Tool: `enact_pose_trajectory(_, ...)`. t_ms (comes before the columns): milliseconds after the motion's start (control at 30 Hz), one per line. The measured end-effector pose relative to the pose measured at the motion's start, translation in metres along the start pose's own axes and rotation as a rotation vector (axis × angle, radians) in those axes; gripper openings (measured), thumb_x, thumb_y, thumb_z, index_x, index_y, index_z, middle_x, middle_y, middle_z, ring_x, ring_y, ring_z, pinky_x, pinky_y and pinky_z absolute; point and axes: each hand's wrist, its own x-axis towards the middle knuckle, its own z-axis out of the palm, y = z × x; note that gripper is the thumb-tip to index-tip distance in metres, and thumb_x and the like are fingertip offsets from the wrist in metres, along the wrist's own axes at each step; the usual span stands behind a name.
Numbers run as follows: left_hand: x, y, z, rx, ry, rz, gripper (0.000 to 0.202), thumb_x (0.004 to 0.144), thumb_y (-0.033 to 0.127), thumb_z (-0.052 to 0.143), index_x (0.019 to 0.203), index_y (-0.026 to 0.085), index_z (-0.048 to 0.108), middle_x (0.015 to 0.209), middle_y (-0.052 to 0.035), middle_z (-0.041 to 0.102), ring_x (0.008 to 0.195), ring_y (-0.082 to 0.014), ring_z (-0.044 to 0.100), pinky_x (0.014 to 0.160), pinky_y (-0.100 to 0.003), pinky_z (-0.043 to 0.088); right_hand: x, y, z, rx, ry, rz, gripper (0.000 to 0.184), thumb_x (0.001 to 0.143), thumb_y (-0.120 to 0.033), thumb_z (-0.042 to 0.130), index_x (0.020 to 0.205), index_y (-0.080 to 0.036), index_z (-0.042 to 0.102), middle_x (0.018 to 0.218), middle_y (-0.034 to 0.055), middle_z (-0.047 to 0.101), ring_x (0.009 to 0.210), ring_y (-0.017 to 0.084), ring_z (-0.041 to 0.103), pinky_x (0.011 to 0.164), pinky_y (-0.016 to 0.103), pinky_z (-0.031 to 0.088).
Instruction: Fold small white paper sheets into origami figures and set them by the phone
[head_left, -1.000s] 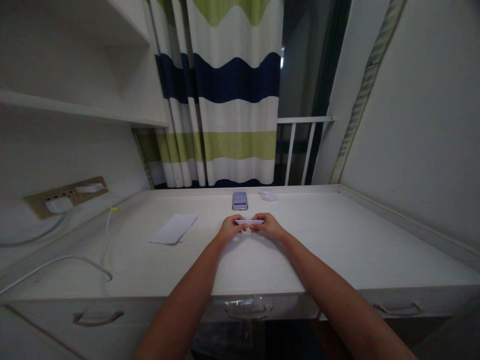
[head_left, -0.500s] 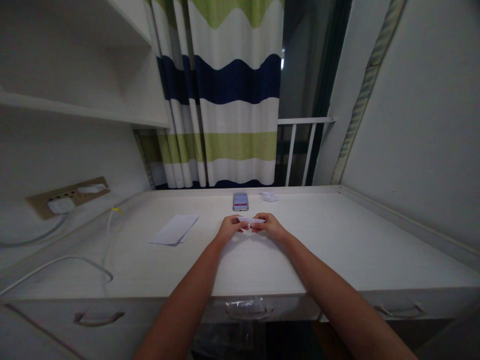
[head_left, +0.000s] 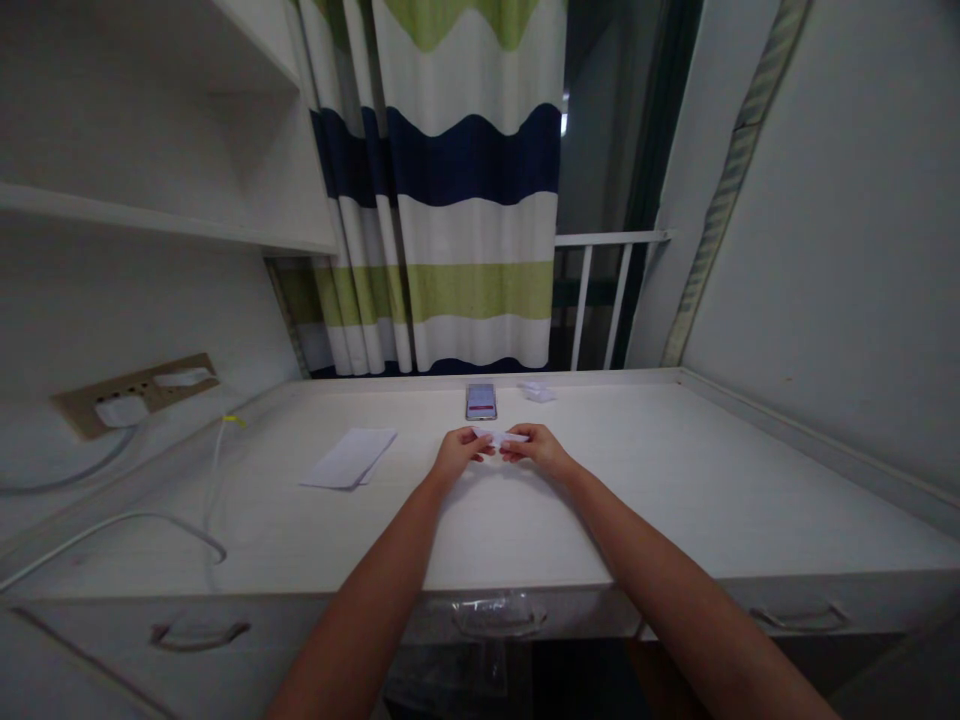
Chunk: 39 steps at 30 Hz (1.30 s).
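Between my two hands is a small piece of folded white paper [head_left: 498, 437], held just above the desk. My left hand [head_left: 459, 452] pinches its left end, thumb towards me. The right end is gripped by my right hand [head_left: 541, 450], also between thumb and fingers. Just beyond the hands lies a phone [head_left: 481, 401] with its screen lit. A small folded white paper piece [head_left: 537, 391] rests behind my right hand, near the back edge. How the held paper is folded is too small to make out.
Flat white sheets [head_left: 349, 459] lie on the white desk [head_left: 660, 480] to my left. A white cable [head_left: 161, 517] runs over the desk's left side, below a wall socket [head_left: 135, 394]. A shelf [head_left: 165, 220] juts out at upper left; a striped curtain [head_left: 480, 230] hangs behind.
Both hands still hold the folded paper in the same place. My fingers have shifted slightly, and the paper now shows more of its near face. The camera view has moved a little.
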Motion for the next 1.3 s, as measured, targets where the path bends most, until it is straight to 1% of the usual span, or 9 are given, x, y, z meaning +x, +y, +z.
enact_pose_trajectory(100,0.0009,-0.0007,-0.0012,-0.005,0.023,0.011,0.032,0.056,0.042,0.064,0.064,0.011,0.057,0.06,-0.0045,0.063,0.051,-0.0118,0.057,0.045,-0.02,0.037,0.0001,0.0002,-0.0007,0.015,0.005,0.011,0.033,0.048,-0.031,0.073,0.072,-0.011,0.06,0.054,0.0007,0.063,0.049,0.01,0.058,0.054,0.022,0.047)
enact_pose_trajectory(200,0.0021,-0.0011,-0.0023,-0.007,0.048,0.033,0.032,0.058,0.043,0.061,0.062,0.011,0.056,0.06,-0.0046,0.063,0.048,-0.01,0.055,0.043,-0.019,0.035,0.0021,0.0028,-0.0024,0.02,0.006,0.005,0.035,0.048,-0.031,0.073,0.073,-0.011,0.06,0.056,0.002,0.064,0.048,0.01,0.058,0.052,0.022,0.047)
enact_pose_trajectory(400,0.0035,-0.0008,-0.0026,0.016,0.073,0.071,0.031,0.06,0.043,0.059,0.058,0.013,0.055,0.045,-0.0014,0.057,0.044,-0.0093,0.051,0.042,-0.019,0.034,0.0037,0.0057,-0.0036,0.02,-0.005,-0.018,0.032,0.049,-0.032,0.073,0.07,-0.012,0.059,0.057,0.0025,0.064,0.049,0.011,0.059,0.053,0.023,0.048)
enact_pose_trajectory(600,0.0026,0.0004,-0.0029,0.018,0.091,0.069,0.033,0.06,0.045,0.059,0.06,0.013,0.056,0.047,-0.0018,0.058,0.044,-0.0093,0.051,0.042,-0.019,0.034,0.002,0.0033,-0.0024,0.054,0.006,0.004,0.03,0.056,-0.031,0.07,0.076,-0.012,0.06,0.062,0.0045,0.065,0.053,0.012,0.061,0.056,0.024,0.049)
enact_pose_trajectory(700,0.0022,0.0008,-0.0031,0.015,0.101,0.071,0.033,0.059,0.045,0.059,0.061,0.012,0.057,0.046,-0.0011,0.057,0.043,-0.009,0.05,0.042,-0.019,0.034,0.0032,0.0037,-0.0028,0.082,0.026,0.014,0.028,0.057,-0.03,0.07,0.075,-0.012,0.06,0.06,0.0047,0.065,0.054,0.013,0.061,0.056,0.024,0.05)
enact_pose_trajectory(900,0.003,-0.0005,-0.003,0.019,0.102,0.08,0.033,0.06,0.045,0.059,0.059,0.013,0.057,0.041,0.0,0.054,0.04,-0.0085,0.048,0.041,-0.02,0.033,0.0052,0.0066,-0.0041,0.077,0.022,0.014,0.024,0.06,-0.029,0.069,0.075,-0.011,0.061,0.06,0.0052,0.065,0.054,0.013,0.062,0.056,0.024,0.05)
enact_pose_trajectory(1033,0.0035,-0.0018,-0.0032,0.037,0.126,0.081,0.034,0.06,0.046,0.058,0.06,0.012,0.057,0.042,0.0,0.054,0.038,-0.0077,0.045,0.041,-0.02,0.032,0.0054,0.0074,-0.0051,0.101,0.029,0.012,0.024,0.064,-0.028,0.066,0.08,-0.012,0.061,0.062,0.0054,0.066,0.056,0.013,0.062,0.057,0.024,0.051)
enact_pose_trajectory(1133,0.0025,-0.0017,-0.003,0.038,0.129,0.08,0.034,0.061,0.046,0.058,0.061,0.012,0.057,0.044,-0.0006,0.055,0.039,-0.0077,0.046,0.041,-0.019,0.032,0.0067,0.0082,-0.0065,0.113,0.044,0.004,0.021,0.064,-0.026,0.065,0.08,-0.012,0.061,0.062,0.0048,0.065,0.056,0.013,0.062,0.056,0.024,0.051)
enact_pose_trajectory(1300,0.0012,-0.0006,-0.0024,-0.039,0.107,0.062,0.037,0.064,0.047,0.054,0.073,0.011,0.059,0.059,-0.0046,0.063,0.042,-0.0078,0.05,0.041,-0.019,0.033,0.0092,0.0093,-0.0084,0.116,0.058,0.021,0.017,0.064,-0.024,0.066,0.075,-0.012,0.061,0.059,0.0039,0.065,0.052,0.013,0.061,0.055,0.024,0.051)
